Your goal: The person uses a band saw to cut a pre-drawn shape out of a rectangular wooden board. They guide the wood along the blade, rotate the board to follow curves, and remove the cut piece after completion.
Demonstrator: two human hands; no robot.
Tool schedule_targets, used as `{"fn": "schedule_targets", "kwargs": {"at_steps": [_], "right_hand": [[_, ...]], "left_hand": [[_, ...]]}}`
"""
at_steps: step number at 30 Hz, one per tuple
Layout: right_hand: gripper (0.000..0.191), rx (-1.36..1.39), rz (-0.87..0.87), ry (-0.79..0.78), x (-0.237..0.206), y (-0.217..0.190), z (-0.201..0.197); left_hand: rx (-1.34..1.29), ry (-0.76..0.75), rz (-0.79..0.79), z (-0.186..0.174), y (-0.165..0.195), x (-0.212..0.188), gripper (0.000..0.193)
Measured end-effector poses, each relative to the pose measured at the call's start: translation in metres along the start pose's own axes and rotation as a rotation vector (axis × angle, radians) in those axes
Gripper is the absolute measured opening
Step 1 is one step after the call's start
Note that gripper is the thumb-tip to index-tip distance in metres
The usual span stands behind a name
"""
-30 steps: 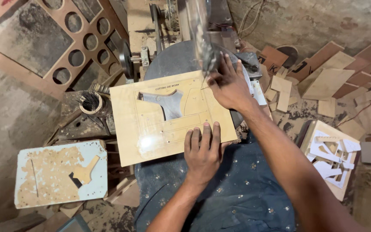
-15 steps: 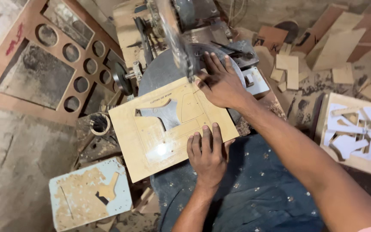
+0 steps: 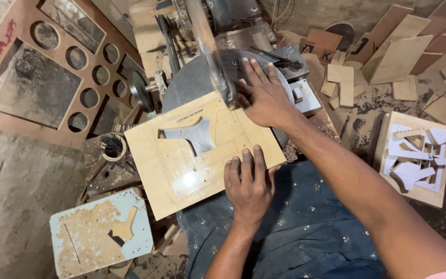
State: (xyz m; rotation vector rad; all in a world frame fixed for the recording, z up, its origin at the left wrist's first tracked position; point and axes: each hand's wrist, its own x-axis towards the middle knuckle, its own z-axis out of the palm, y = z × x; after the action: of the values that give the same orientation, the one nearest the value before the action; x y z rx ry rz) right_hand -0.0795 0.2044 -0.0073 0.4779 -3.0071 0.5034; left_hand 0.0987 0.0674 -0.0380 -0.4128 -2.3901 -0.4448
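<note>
Moved since earlier: view drifted a bit, so the plywood board sits lower and more to the left in view than half a second back; both hands are still pressed on it like before.
Left hand: flat on the board's near edge, fingers spread, palm down. No real grip, just pushing down.
Right hand: flat too, on the far corner right beside the saw arm, fingers stretched out, nothing clenched.
Board location: lying on the round grey saw desk, overhanging it toward the person's lap.
Done so far: one curvy shape is already cut out, you can see the grey desk through the hole. Looks to me like more outlines are marked on the board and not cut yet, so I'd guess it's partway.
Around: tray of white cut pieces on the right, brown panel with round holes on the left, blue-edged scrap board on the floor, offcuts scattered behind.
</note>
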Motion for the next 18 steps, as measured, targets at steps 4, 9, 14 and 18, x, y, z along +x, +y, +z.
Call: {"fn": "schedule_targets", "kwargs": {"at_steps": [4,9,14,18], "right_hand": [[0.043,0.011,-0.046,0.072,-0.001,0.003,0.005],[0.043,-0.016,-0.029,0.059,-0.001,0.007,0.010],[0.043,-0.052,-0.007,0.035,0.001,0.008,0.008],[0.046,-0.009,-0.016,0.045,0.003,0.004,0.005]], "left_hand": [[-0.034,0.020,-0.003,-0.001,-0.006,-0.001,0.049],[-0.045,0.011,0.003,-0.002,-0.009,0.000,0.050],[-0.047,0.005,0.012,-0.004,-0.010,0.003,0.051],[-0.062,0.008,0.018,-0.005,-0.013,0.004,0.051]]}}
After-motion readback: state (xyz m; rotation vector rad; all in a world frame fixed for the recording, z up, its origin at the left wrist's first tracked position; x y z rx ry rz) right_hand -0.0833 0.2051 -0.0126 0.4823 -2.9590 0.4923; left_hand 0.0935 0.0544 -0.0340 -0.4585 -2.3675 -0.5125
